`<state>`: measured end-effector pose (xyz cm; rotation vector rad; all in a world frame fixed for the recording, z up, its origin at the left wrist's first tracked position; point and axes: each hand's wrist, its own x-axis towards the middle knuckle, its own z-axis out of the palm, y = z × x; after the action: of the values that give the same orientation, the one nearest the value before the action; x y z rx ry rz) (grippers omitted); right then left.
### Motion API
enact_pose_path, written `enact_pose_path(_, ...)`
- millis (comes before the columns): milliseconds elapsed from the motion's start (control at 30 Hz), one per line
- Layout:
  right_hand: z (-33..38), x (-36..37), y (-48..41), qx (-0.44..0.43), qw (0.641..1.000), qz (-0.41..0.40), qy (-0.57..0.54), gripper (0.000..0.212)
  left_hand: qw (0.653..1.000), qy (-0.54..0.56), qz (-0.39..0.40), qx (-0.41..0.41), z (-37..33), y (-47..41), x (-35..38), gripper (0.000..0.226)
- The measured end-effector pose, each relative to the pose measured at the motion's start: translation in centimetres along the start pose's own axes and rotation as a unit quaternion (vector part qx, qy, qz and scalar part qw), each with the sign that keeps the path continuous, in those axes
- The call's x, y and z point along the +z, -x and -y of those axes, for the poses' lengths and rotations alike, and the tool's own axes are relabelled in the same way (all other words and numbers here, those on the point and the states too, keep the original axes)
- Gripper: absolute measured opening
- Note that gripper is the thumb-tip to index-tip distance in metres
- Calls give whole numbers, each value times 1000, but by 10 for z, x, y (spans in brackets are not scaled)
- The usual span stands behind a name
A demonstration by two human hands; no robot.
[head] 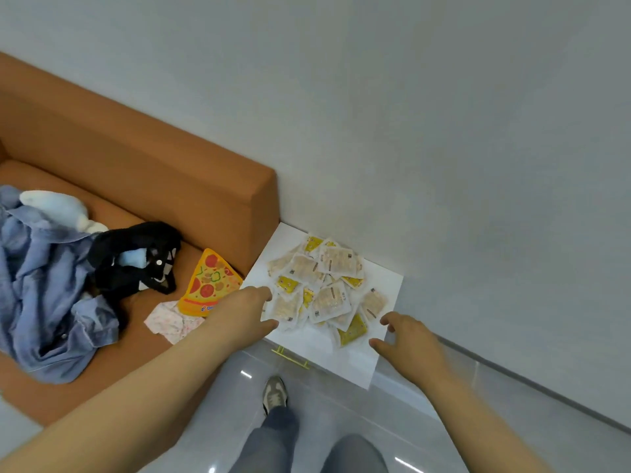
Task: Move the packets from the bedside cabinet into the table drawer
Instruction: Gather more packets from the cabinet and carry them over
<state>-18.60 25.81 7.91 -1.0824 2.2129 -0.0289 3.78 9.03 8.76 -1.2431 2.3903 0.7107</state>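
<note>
Fingers (pixel 264 292) of left hand (pixel 244 310) stand apart from thumb at the left edge of packets (pixel 324 288), clamping nothing. Right hand (pixel 406 339) hovers at their right, fingers loosely spread, empty. Packets lie heaped on cabinet (pixel 345 358), between bed (pixel 170 172) and wall (pixel 444 131).

Packets (pixel 338 261) heaped on white bedside cabinet (pixel 341 360); left hand (pixel 244 310) at pile's edge, right hand (pixel 408 341) beside, both spread.
</note>
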Motion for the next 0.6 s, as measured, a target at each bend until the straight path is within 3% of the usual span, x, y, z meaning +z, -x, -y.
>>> enact_pose_path(300,-7,51,-98,91,991,60,-80,68,991,-28,114,-58,40,-99,59,73)
enact_pose_path(600,-26,119,-187,157,978,94,-104,80,984,-30,138,-112,70,-174,137,82)
